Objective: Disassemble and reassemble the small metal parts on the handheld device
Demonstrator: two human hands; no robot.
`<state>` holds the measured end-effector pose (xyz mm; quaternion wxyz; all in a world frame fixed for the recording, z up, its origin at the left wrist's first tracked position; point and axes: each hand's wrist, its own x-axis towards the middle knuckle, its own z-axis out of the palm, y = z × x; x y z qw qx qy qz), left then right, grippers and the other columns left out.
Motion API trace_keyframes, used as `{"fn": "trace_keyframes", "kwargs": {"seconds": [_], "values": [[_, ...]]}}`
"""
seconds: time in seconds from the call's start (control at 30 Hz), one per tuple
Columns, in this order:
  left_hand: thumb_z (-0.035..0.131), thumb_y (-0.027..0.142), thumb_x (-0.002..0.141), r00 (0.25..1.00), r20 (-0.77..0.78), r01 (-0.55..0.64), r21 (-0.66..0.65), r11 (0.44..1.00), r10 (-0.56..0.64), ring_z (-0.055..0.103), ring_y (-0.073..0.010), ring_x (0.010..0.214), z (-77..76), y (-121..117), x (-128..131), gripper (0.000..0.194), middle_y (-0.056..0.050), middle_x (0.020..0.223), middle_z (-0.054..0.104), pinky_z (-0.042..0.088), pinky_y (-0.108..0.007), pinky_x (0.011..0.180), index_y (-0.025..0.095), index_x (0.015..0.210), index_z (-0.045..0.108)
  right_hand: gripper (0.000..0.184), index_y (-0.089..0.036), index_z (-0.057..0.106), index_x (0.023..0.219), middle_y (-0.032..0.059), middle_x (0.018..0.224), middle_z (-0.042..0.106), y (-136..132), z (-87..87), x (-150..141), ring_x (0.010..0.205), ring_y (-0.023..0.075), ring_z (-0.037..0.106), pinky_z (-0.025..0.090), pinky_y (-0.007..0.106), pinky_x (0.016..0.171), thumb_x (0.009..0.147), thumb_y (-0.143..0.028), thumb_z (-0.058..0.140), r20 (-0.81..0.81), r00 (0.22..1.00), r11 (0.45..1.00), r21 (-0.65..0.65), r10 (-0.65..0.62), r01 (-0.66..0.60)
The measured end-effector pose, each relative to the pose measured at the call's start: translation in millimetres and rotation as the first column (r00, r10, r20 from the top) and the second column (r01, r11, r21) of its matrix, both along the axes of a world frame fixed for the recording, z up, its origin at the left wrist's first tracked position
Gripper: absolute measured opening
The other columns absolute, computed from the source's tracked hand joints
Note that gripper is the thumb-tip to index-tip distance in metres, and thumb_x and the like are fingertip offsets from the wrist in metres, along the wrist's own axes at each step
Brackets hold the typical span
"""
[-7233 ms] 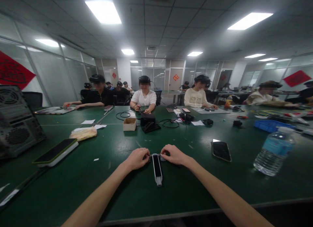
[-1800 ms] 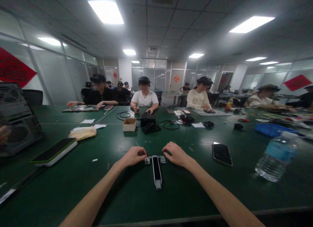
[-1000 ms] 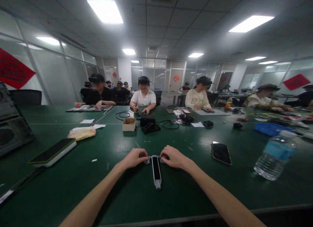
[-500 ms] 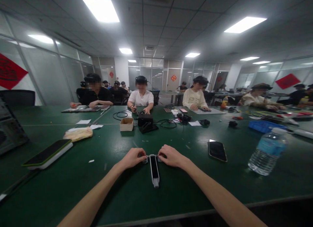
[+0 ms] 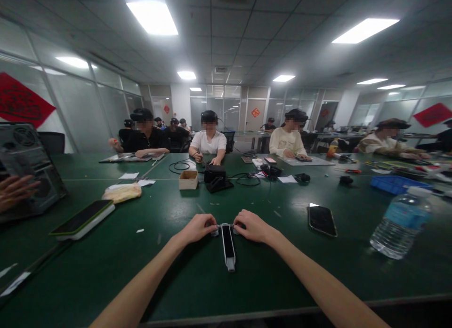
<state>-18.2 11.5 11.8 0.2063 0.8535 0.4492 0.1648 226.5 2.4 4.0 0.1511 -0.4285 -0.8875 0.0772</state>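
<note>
Your left hand (image 5: 196,228) and right hand (image 5: 251,227) sit low in the centre of the frame, curled inward on either side of a slim device (image 5: 228,245). It lies flat and lengthwise on the green table (image 5: 106,283), pointing toward you, just above the lower edge of the frame. Its white body has a long black face and a grey tip at the near end. A small grey piece (image 5: 214,233) sticks out on the left of its far end, and another (image 5: 235,231) on the right. Your fingers touch these pieces and partly hide them, but you cannot tell whether either hand is gripping. To the right lie a black phone (image 5: 321,220) and a water bottle (image 5: 400,229). At the left edge, a co-worker's hand (image 5: 14,191) rests near a computer case (image 5: 24,151).
</note>
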Motion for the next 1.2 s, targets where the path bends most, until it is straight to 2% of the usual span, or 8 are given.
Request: {"fn": "trace_keyframes", "kwargs": {"seconds": [0.23, 0.83, 1.2], "values": [[0.057, 0.031, 0.08, 1.0, 0.019, -0.012, -0.042, 0.999, 0.013, 0.06, -0.0169, 0.075, -2.5, 1.2, -0.4, 0.02, -0.002, 0.083, 0.067, 0.044, -0.024, 0.066, 0.017, 0.091, 0.064, 0.017, -0.017, 0.063, 0.089, 0.0059, 0.086, 0.059, 3.4, -4.0, 0.8, 0.081, 0.0173, 0.051, 0.042, 0.03, 0.071, 0.089, -0.028, 0.05, 0.007, 1.0, 1.0, 0.016, 0.02, -0.02], [0.045, 0.03, 0.086, 0.999, -0.031, -0.013, -0.024, 1.0, 0.012, 0.061, -0.0176, 0.077, 0.1, -1.6, 1.4, 0.023, -0.004, 0.083, 0.067, 0.044, -0.025, 0.067, 0.016, 0.088, 0.064, 0.016, -0.017, 0.063, 0.088, 0.0051, 0.086, 0.06, -2.4, 3.5, -0.4, 0.08, 0.0168, 0.052, 0.042, 0.029, 0.07, 0.089, -0.028, 0.051, 0.015, 1.0, 1.0, 0.004, 0.0, -0.001], [0.045, 0.03, 0.087, 0.999, -0.018, -0.027, -0.013, 1.0, 0.027, 0.062, -0.0191, 0.08, -1.4, -1.7, 2.5, 0.023, -0.005, 0.085, 0.067, 0.045, -0.026, 0.071, 0.016, 0.088, 0.062, 0.015, -0.016, 0.063, 0.087, 0.0054, 0.083, 0.06, 0.6, -0.4, 0.5, 0.081, 0.0168, 0.052, 0.041, 0.028, 0.072, 0.088, -0.025, 0.052, 0.017, 1.0, 0.999, 0.039, 0.025, -0.026]]}}
